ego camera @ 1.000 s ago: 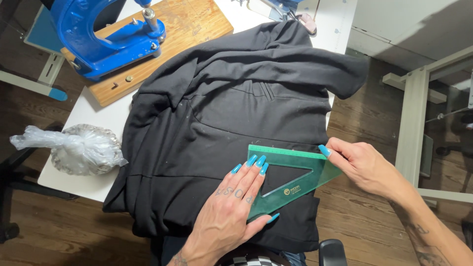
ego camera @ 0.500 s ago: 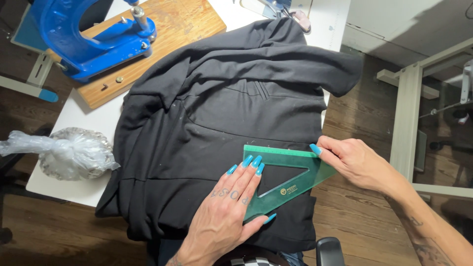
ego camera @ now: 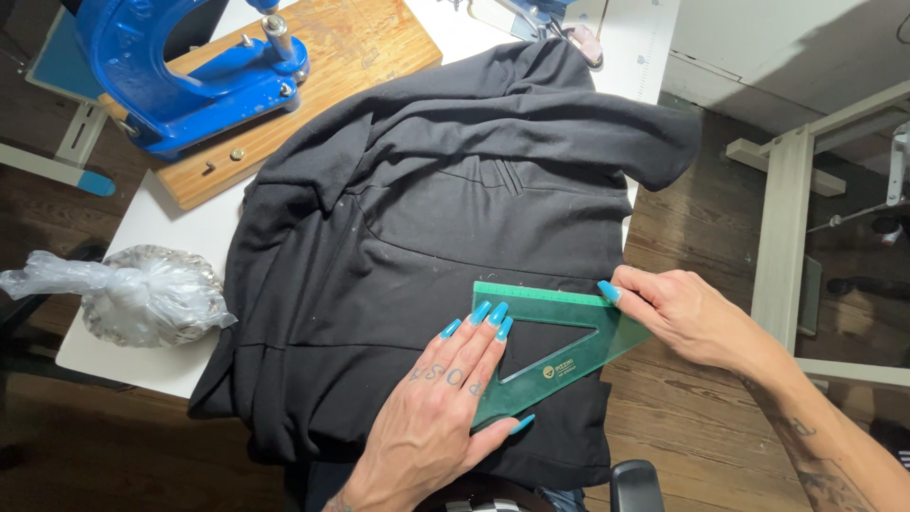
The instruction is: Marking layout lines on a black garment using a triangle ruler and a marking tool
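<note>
A black garment (ego camera: 408, 237) lies spread over a white table (ego camera: 156, 223). On its lower right part rests a green see-through triangle ruler (ego camera: 555, 327). My left hand (ego camera: 445, 403) lies flat on the garment with its fingertips pressing the ruler's left edge. My right hand (ego camera: 678, 318) pinches the ruler's right corner at the garment's edge, just past the table side.
A blue hand press (ego camera: 180, 66) stands on a wooden board (ego camera: 351, 52) at the table's back left. A knotted clear plastic bag (ego camera: 142, 294) sits at the front left corner. A white table frame (ego camera: 787, 218) stands to the right over wooden floor.
Both hands and the ruler keep almost the same hold. The view has shifted slightly, so everything sits a little further right and lower in frame.
</note>
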